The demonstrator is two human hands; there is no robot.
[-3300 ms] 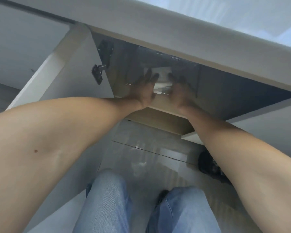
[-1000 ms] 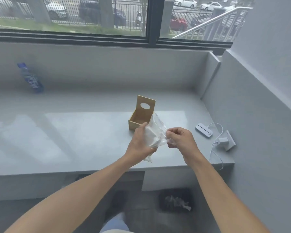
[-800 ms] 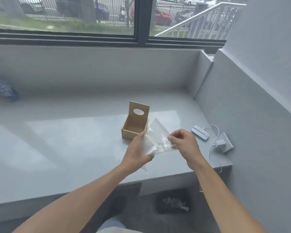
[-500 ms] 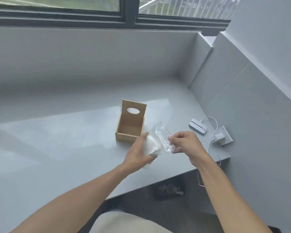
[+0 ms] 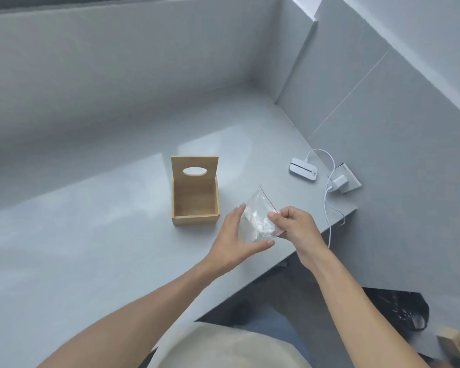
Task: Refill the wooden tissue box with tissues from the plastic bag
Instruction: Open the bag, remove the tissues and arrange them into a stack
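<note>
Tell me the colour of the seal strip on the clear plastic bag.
Red, along the clear plastic bag's top edge; head view.

The wooden tissue box (image 5: 195,199) stands on the grey counter (image 5: 91,235), open and empty, its lid with an oval slot raised upright at the far side. Just right of it, nearer the counter's front edge, the clear plastic bag (image 5: 259,216) with a red seal strip is held above the surface, white tissues (image 5: 252,221) bunched inside.

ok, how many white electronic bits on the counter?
2: a flat white device near the right wall, and a white charger plug just right of it, cabled together.
</note>
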